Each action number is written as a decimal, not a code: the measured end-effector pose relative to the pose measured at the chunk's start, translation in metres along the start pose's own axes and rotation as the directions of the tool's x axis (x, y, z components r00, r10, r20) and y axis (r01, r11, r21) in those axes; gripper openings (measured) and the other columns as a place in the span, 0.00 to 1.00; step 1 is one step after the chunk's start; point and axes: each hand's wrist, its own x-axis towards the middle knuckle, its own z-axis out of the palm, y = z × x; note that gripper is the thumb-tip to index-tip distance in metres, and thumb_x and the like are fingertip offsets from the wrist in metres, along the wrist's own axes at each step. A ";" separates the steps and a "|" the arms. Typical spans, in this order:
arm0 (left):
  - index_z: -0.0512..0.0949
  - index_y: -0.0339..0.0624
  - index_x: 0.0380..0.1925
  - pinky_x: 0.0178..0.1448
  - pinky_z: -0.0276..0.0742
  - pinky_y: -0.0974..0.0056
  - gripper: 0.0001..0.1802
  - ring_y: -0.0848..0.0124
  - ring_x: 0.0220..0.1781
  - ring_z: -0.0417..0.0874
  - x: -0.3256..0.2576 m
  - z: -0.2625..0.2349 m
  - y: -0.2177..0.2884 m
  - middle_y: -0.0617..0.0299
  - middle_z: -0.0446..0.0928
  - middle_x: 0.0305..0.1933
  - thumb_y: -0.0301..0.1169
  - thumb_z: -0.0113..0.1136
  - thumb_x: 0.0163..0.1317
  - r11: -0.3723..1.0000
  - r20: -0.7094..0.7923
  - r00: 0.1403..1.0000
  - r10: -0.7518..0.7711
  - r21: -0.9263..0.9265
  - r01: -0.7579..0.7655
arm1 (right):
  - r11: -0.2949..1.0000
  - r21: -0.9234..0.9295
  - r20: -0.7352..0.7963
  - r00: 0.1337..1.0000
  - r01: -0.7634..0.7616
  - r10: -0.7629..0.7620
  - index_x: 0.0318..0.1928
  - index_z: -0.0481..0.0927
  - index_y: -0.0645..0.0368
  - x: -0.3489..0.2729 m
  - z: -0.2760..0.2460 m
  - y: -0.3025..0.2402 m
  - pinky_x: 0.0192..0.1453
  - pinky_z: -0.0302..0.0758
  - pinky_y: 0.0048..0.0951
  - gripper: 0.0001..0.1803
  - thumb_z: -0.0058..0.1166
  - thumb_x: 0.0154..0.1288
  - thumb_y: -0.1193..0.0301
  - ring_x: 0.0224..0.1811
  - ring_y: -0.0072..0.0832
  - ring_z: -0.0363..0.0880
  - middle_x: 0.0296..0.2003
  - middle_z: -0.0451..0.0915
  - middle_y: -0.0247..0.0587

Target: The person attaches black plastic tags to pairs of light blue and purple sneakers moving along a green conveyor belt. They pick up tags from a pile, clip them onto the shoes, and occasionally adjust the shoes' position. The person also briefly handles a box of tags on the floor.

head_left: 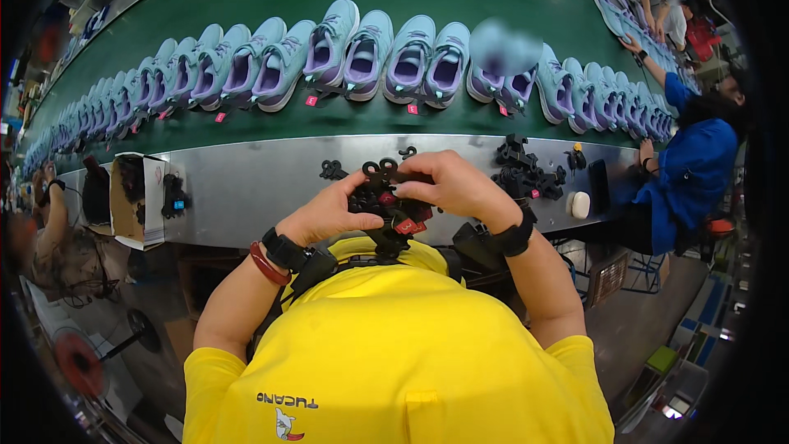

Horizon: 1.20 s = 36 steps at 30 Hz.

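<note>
My left hand [329, 215] and right hand [452, 185] both pinch a bunch of black plastic hangers [386, 201] with red tags, held over the near edge of the steel counter [246, 185].

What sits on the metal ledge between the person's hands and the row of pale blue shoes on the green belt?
In the head view, little: bare metal ledge and a small black hook piece. The hands' bunch of black plastic hangers sits just short of the shoes.
</note>
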 end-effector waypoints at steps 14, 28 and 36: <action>0.64 0.43 0.63 0.64 0.67 0.66 0.36 0.73 0.56 0.75 -0.016 0.016 -0.002 0.63 0.73 0.56 0.26 0.67 0.53 0.951 -0.210 0.966 0.149 -0.235 -0.198 | 0.823 0.541 -0.445 0.889 0.172 0.107 0.43 0.75 0.63 -0.035 0.023 0.009 0.33 0.68 0.17 0.07 0.51 0.69 0.72 0.29 0.13 0.70 0.32 0.75 0.26; 0.65 0.41 0.59 0.61 0.67 0.66 0.36 0.74 0.55 0.73 0.008 0.019 0.039 0.64 0.74 0.52 0.28 0.70 0.50 0.979 0.019 1.000 0.001 0.205 -0.005 | 0.986 0.028 -0.316 0.938 0.162 -0.145 0.36 0.72 0.64 -0.017 -0.007 -0.020 0.24 0.66 0.22 0.03 0.51 0.66 0.77 0.19 0.18 0.68 0.24 0.69 0.34; 0.65 0.39 0.59 0.62 0.67 0.65 0.35 0.72 0.56 0.73 0.022 0.031 0.036 0.61 0.73 0.53 0.24 0.67 0.49 0.997 0.099 0.995 0.028 0.073 -0.035 | 0.936 -0.040 -0.345 0.874 0.351 -0.342 0.35 0.72 0.63 -0.018 -0.003 -0.023 0.24 0.65 0.22 0.03 0.52 0.64 0.78 0.20 0.17 0.66 0.23 0.67 0.32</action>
